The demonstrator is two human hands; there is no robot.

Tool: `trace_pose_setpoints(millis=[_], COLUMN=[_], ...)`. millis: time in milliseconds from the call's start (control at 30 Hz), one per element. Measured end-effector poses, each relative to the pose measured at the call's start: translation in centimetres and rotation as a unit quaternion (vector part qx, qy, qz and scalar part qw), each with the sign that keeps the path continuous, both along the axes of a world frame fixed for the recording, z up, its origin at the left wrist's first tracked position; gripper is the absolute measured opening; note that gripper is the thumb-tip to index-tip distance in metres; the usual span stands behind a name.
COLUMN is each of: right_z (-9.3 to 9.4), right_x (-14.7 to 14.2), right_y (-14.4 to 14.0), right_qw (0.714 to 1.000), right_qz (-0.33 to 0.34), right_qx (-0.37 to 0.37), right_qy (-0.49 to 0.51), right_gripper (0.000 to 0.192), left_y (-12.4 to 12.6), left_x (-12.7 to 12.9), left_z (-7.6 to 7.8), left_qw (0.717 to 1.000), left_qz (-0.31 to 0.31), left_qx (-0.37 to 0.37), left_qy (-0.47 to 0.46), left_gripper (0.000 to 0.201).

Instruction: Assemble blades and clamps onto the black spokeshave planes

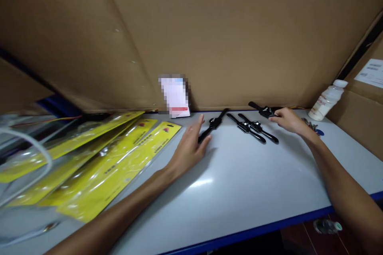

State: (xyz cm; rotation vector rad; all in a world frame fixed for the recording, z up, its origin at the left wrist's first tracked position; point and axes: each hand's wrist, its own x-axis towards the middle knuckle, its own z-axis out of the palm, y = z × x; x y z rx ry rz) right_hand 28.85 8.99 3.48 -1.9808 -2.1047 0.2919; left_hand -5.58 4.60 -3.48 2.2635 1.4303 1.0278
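Four-fingered reach aside, my left hand (191, 141) is spread open beside a black spokeshave (214, 122) that lies slanting on the table; whether the fingers touch its near handle I cannot tell. My right hand (285, 119) is closed around one end of another black spokeshave (262, 109), whose far handle points left toward the cardboard wall. Between the hands lie two more spokeshaves, one (245, 128) close alongside the other (259, 128), both slanting down to the right.
Yellow blister packs (119, 171) fan out at the left, near a white cable (48, 159). A phone (176, 97) leans on the cardboard wall (221, 40). Keys (312, 126) and a white-capped bottle (326, 101) stand at the right. A plastic bottle (326, 226) lies below the table edge.
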Motion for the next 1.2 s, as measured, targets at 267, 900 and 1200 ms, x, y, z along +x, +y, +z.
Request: trace_pose_setpoints(millis=[267,900,1200], right_z=[0.6,-4.1,-6.2], right_x=[-4.2,-9.8,-11.6], right_y=[-3.2,-4.6,-6.7], right_qw=[0.936,0.959,0.966], right_qz=[0.271,0.154,0.198], right_qx=[-0.139,0.198,0.15], right_qy=[0.174,0.131,0.072], right_gripper=[0.038,0.036,0.028], left_y=[-4.1,-3.3,-3.2], left_x=[2.5,4.5,5.3], left_z=[2.6,0.2,0.2], left_qw=[0.992,0.966,0.98], left_qz=[-0.054,-0.064,-0.065], left_qx=[0.042,-0.228,-0.184], left_qy=[0.107,-0.101,-0.047], left_gripper=[0.048,0.038,0.037])
